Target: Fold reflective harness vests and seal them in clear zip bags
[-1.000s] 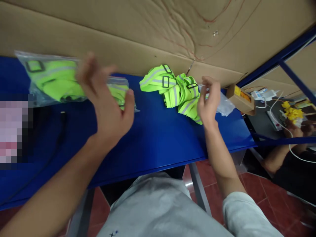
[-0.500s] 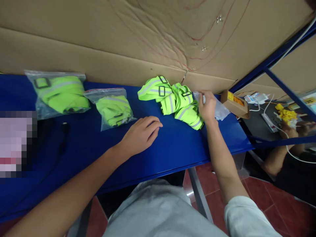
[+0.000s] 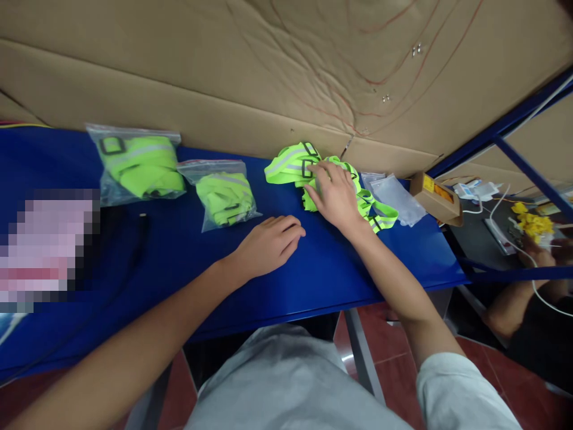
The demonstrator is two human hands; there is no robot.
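My right hand [image 3: 333, 194] lies over a heap of neon yellow-green reflective straps [image 3: 289, 166] with grey stripes and black buckles. Its thumb stands apart from the stretched fingers, and it touches the straps while hiding the middle of the heap. A loop of strap [image 3: 385, 212] shows to the right of the wrist. Resting on the blue table [image 3: 313, 272] in front of the heap, my left hand [image 3: 271, 245] is empty, its fingers loosely bent. Left of it are two clear zip bags with folded straps inside, a smaller bag [image 3: 226, 197] and a larger bag [image 3: 141, 164].
Flat clear bags [image 3: 398, 200] lie right of the heap, beside a small open cardboard box [image 3: 436, 197]. A cardboard sheet [image 3: 201, 89] stands behind the table. At far left are a dark cable [image 3: 142, 230] and a blurred-out item. Beyond a blue frame, another person's arm [image 3: 508, 307] is near yellow pieces.
My right hand has moved left from the clear bags onto the strap heap. The straps at its right end have shifted, showing a loop. My left hand stays on the table.
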